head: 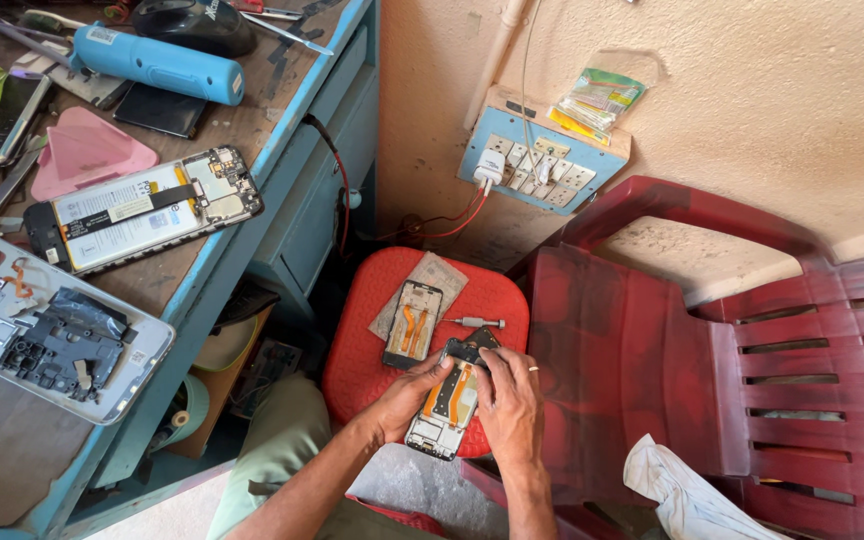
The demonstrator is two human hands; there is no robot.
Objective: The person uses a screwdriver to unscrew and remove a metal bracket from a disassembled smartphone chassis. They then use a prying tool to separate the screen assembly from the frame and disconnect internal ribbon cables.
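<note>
An opened phone with orange flex cables and its back off lies on a red stool. My left hand grips its left side. My right hand, with a ring on one finger, presses on its top right corner. Just beyond my hands lies a second phone frame with orange cables, resting on a grey card. A small screwdriver lies to the right of that frame.
A blue-edged workbench at the left carries an opened phone with a battery, a phone back shell with parts, a blue cylinder and tools. A red plastic chair stands at the right with a white cloth. A blue switchboard hangs on the wall.
</note>
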